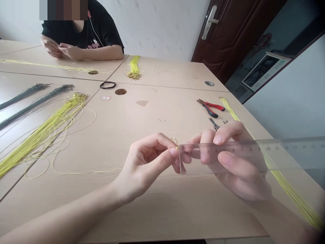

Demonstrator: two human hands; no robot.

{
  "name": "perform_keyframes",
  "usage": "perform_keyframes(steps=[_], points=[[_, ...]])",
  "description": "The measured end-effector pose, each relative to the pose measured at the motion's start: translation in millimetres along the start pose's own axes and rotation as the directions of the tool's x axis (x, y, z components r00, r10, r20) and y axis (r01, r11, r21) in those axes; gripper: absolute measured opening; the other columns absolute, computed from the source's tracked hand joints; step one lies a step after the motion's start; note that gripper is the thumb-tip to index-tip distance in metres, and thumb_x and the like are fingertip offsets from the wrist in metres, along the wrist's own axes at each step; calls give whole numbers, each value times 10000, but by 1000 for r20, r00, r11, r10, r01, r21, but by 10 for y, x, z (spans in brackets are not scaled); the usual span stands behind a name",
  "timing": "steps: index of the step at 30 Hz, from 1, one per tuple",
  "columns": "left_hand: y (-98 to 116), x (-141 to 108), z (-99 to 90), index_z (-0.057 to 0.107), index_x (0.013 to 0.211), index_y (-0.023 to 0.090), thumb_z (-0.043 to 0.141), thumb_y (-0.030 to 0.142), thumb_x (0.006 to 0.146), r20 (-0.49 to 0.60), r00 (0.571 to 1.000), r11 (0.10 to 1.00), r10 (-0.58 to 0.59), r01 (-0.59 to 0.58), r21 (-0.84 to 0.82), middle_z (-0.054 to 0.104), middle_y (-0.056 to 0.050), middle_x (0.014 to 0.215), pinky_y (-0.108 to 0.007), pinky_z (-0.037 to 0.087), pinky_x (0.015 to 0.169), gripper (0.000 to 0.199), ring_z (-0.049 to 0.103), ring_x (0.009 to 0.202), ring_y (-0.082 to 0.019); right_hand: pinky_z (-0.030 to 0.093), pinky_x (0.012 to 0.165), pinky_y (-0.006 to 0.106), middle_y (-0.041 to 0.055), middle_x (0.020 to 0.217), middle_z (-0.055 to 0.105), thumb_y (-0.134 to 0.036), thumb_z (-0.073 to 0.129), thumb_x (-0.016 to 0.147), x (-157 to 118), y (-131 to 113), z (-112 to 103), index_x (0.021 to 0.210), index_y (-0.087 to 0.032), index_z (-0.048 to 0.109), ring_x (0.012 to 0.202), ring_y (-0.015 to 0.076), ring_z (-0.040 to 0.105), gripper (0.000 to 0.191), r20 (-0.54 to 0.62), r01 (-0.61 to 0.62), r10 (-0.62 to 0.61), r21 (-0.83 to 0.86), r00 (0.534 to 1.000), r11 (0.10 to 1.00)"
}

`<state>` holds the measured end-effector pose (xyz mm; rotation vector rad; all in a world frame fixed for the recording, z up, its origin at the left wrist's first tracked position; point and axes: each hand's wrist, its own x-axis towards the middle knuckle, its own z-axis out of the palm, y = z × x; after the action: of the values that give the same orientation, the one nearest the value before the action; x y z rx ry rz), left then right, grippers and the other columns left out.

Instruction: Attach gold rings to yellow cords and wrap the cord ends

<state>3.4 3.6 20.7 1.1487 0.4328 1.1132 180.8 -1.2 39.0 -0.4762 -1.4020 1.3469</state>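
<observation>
Between the thumb and forefinger of my left hand (149,162) is a yellow cord end with a small gold fitting (177,147). A thin loop (174,139) stands up above the fingertips. My right hand (236,162) grips a clear plastic ruler (254,154), thumb in front and fingers partly behind it. The ruler lies level, its zero end right beside the gold fitting. Whether the ruler touches the fitting I cannot tell. A single yellow cord (88,173) trails across the table to the left of my left hand.
Yellow cord bundles lie at left (43,135), far back (134,67) and right (286,186). Grey cord bundles (38,105) lie at far left. Red-and-black pliers (212,107) and small cutters (214,123) rest behind my right hand. A black band (108,85) sits mid-table. A co-worker (83,37) sits opposite.
</observation>
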Motion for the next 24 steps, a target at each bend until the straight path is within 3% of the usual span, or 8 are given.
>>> perform_keyframes(steps=[4,11,19,24], points=[[27,16,18,616,785,127,530,118,884,20,1000,1000,15,-15,11,685,-17,738,-222,526,652,131,631,654,-96,545,657,432,0,712,549,-107,468,863,0,-21,16,893,-214,509,940,244,604,118,19,-61,59,91,998,994],[58,25,42,634,770,115,542,70,859,24,1000,1000,9,-10,7,685,-22,698,-229,537,631,136,634,630,-103,522,617,432,-14,686,505,-124,462,850,2,-15,24,874,-221,504,820,240,622,109,19,-97,95,140,995,985],[82,15,44,634,752,133,550,61,846,34,999,1000,-10,10,29,688,-15,704,-209,531,604,144,632,596,-91,502,762,515,-21,681,512,-143,472,841,-7,-26,26,865,-232,506,791,213,614,98,17,-118,116,138,993,983],[100,5,44,647,754,137,559,62,838,22,999,999,-43,43,15,693,-17,700,-201,531,595,143,634,580,-89,513,734,507,-17,678,503,-132,447,844,10,-26,55,852,-229,493,780,213,619,108,37,-101,96,172,995,980]])
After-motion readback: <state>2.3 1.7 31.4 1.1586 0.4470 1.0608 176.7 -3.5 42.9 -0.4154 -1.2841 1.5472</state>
